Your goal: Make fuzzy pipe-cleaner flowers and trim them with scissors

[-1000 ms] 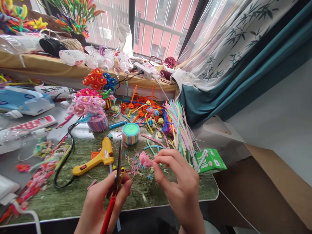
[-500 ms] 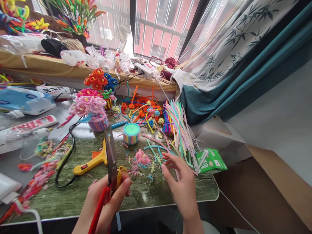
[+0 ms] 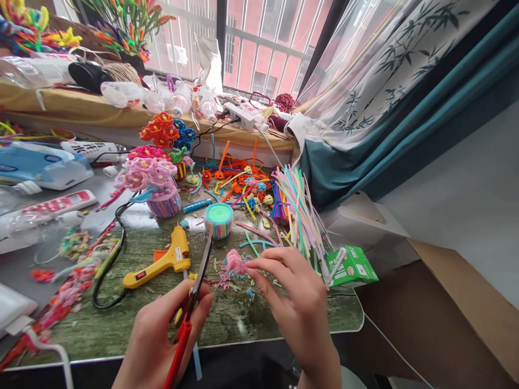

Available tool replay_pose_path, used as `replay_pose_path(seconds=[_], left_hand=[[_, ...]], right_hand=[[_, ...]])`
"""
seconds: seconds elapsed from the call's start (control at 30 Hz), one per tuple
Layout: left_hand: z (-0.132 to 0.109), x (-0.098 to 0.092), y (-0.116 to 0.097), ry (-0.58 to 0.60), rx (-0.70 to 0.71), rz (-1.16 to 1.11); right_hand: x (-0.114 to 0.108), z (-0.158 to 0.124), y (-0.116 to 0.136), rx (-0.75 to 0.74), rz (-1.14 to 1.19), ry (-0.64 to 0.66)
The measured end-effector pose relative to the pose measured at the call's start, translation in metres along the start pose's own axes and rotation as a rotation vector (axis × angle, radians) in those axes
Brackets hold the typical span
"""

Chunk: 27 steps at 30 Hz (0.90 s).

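Observation:
My left hand (image 3: 164,329) is closed around a pair of scissors (image 3: 193,302) with red handles, their blades pointing up and away from me. Something yellow shows between the same fingers, mostly hidden. A fluffy pink pipe-cleaner flower (image 3: 235,262) lies on the table amid coloured fuzz clippings. At its right edge, the thumb and fingertips of my right hand (image 3: 298,302) pinch it. Beyond the scissors' tips stands a small round pot (image 3: 219,221) with striped sides and a mint-green top. A yellow hot glue gun (image 3: 162,263) rests left of the scissors.
Pipe-cleaner stems (image 3: 300,210) lie bundled at the right, near a green box (image 3: 352,266). A striped pot of pink flowers (image 3: 162,200) stands at the back left. The glue gun's black cable (image 3: 97,286) loops leftward. Plastic bottles (image 3: 121,94) line the windowsill.
My right hand has moved left and its fingers have closed on the pink flower's edge. The scissors in my left hand have tilted to the right, uncovering the glue gun's front.

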<state>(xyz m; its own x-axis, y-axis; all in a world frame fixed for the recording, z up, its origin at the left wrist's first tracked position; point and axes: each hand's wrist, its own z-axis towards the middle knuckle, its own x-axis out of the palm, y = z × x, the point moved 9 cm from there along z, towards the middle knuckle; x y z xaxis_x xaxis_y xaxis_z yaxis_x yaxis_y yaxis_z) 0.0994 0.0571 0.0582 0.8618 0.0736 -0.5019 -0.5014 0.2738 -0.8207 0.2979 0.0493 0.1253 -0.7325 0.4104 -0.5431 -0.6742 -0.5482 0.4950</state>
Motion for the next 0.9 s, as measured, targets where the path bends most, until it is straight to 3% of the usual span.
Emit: replay_pose_path(seconds=[0.27,0.4,0.67,0.77,0.83,0.9], left_hand=[[0.0,0.002,0.004,-0.081,-0.08,-0.003],[-0.005,0.002,0.009,-0.146,-0.193,-0.058],[-0.005,0.006,0.008,-0.142,-0.234,-0.151],[-0.002,0.01,0.018,-0.098,-0.241,-0.212],[-0.002,0.02,0.03,-0.011,-0.331,-0.332],[-0.001,0.034,0.04,0.096,-0.433,-0.468]], right_hand=[[0.007,0.002,0.0,-0.007,-0.019,0.067],[0.008,0.001,0.0,-0.008,0.01,0.059],[0.007,0.0,-0.006,0.007,-0.015,-0.009],[-0.005,-0.007,-0.031,0.148,-0.008,-0.163],[-0.01,-0.02,-0.058,0.35,0.013,-0.265],[0.001,-0.033,-0.08,0.545,0.126,-0.25]])
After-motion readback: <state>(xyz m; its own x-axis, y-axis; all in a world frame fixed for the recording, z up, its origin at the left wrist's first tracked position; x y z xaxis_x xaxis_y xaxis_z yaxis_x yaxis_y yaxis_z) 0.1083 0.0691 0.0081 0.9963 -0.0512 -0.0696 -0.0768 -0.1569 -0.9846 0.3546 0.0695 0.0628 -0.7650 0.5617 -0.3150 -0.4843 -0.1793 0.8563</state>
